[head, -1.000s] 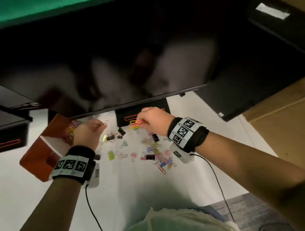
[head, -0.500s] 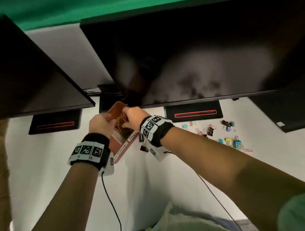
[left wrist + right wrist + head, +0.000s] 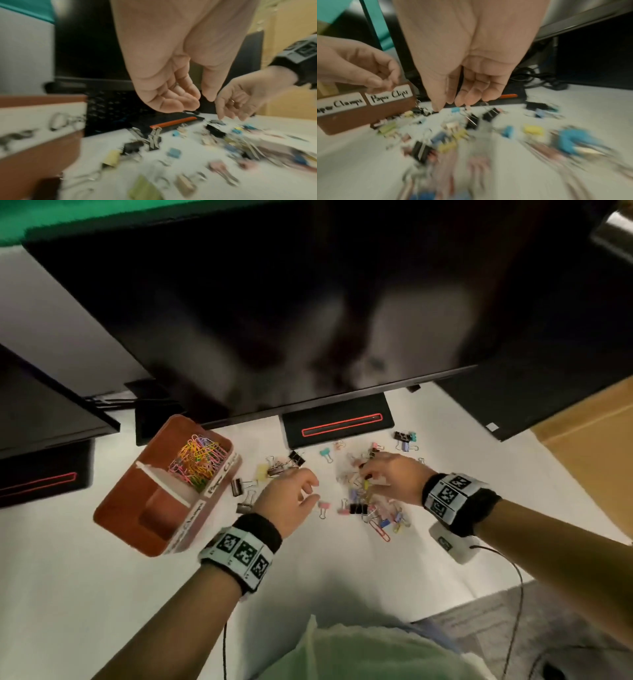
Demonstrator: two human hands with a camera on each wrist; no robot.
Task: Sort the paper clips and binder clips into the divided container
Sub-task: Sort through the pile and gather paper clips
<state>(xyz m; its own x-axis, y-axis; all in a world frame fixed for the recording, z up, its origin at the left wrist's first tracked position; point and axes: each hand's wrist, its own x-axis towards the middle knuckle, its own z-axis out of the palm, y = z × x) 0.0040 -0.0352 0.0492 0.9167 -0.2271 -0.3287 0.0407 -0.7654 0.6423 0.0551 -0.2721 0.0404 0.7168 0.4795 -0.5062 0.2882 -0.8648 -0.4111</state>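
Note:
A brown divided container [image 3: 113, 508] stands at the left of the white desk. Its far compartment holds a heap of coloured paper clips [image 3: 198, 462]; the near one looks empty. Labels [image 3: 389, 96] on its side read "Paper Clips" and "Paper Clamps". To its right lies a scattered pile of binder clips and paper clips [image 3: 371, 510]. My left hand [image 3: 310, 491] [image 3: 203, 100] hovers over the pile's left edge, fingers loosely curled, holding nothing. My right hand [image 3: 364, 475] [image 3: 448, 106] reaches down into the pile with its fingertips at the clips; I see nothing held.
A large dark monitor [image 3: 274, 320] overhangs the back of the desk, its stand base [image 3: 337, 426] just behind the pile. A second monitor [image 3: 41, 405] is at the far left. A tan surface [image 3: 589, 440] lies off the desk's right edge. Wrist cables trail toward me.
Half a second ago both hands were together over the container with paper clips. Both have since moved right to the pile and hold nothing.

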